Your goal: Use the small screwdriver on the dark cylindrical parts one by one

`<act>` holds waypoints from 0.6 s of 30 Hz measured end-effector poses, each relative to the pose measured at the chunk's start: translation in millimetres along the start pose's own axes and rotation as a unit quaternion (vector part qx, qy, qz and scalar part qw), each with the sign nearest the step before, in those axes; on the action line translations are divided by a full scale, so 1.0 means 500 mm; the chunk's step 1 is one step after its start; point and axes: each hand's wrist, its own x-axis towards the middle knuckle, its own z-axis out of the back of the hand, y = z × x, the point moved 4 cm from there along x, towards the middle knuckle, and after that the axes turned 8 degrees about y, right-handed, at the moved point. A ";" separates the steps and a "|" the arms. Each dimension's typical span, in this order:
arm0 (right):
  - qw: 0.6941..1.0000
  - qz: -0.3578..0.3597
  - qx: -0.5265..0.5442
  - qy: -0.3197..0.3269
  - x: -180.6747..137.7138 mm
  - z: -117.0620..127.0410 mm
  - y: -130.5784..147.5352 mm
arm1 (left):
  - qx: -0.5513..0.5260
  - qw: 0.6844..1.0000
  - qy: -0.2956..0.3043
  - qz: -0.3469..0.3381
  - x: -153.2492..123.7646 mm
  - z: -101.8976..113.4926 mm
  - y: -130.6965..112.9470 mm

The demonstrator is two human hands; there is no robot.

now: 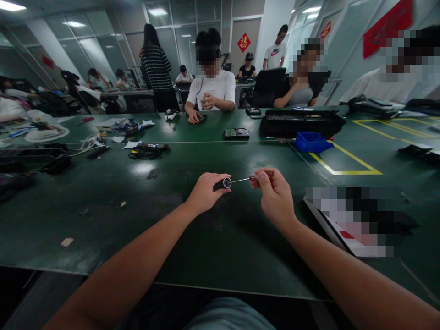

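Over the middle of the green table, my left hand (207, 192) grips a small dark cylindrical part (227, 183) with a pale ring at its round end. The thumb and fingers close round its sides, hiding most of its body. My right hand (275, 195) holds a screwdriver (254, 177) by its reddish handle. Its thin metal shaft points left, and the tip reaches the ringed end of the part. Whether the tip touches inside the ring is too small to tell.
A green table (137, 233) spreads before me. Ahead lie a coiled black cable (146, 151), a hard drive (236, 133), a blue bin (312, 142) and a long black housing (302, 121). A white box (343, 224) lies by my right forearm. A person (215, 87) sits opposite.
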 end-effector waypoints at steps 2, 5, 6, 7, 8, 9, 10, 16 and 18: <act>1.000 0.006 -0.008 0.000 -0.001 0.001 0.004 | 0.000 1.000 -0.004 -0.004 0.000 0.000 0.000; 1.000 0.004 -0.022 0.016 -0.002 -0.003 0.005 | 0.002 1.000 -0.005 -0.007 -0.001 -0.001 0.000; 0.999 0.003 -0.027 0.024 -0.002 -0.006 0.005 | 0.003 1.000 -0.004 -0.006 0.000 -0.001 -0.001; 0.999 0.003 -0.030 0.030 -0.003 -0.008 0.005 | 0.005 1.000 -0.003 -0.006 0.000 -0.001 -0.001; 0.999 0.005 -0.034 0.034 -0.003 -0.010 0.005 | 0.006 1.000 -0.002 -0.005 0.000 -0.001 -0.001; 0.999 0.007 -0.039 0.038 -0.004 -0.011 0.006 | 0.006 1.000 -0.002 -0.005 0.000 -0.001 -0.002; 0.998 0.010 -0.044 0.039 -0.004 -0.012 0.006 | 0.006 1.000 -0.002 -0.004 0.000 0.000 -0.002; 0.999 0.015 -0.043 0.001 -0.003 -0.001 0.007 | 0.011 1.000 -0.007 0.013 0.001 0.005 -0.001; 0.999 0.018 -0.038 -0.015 -0.003 0.003 0.008 | 0.012 1.000 -0.009 0.016 0.000 0.006 0.001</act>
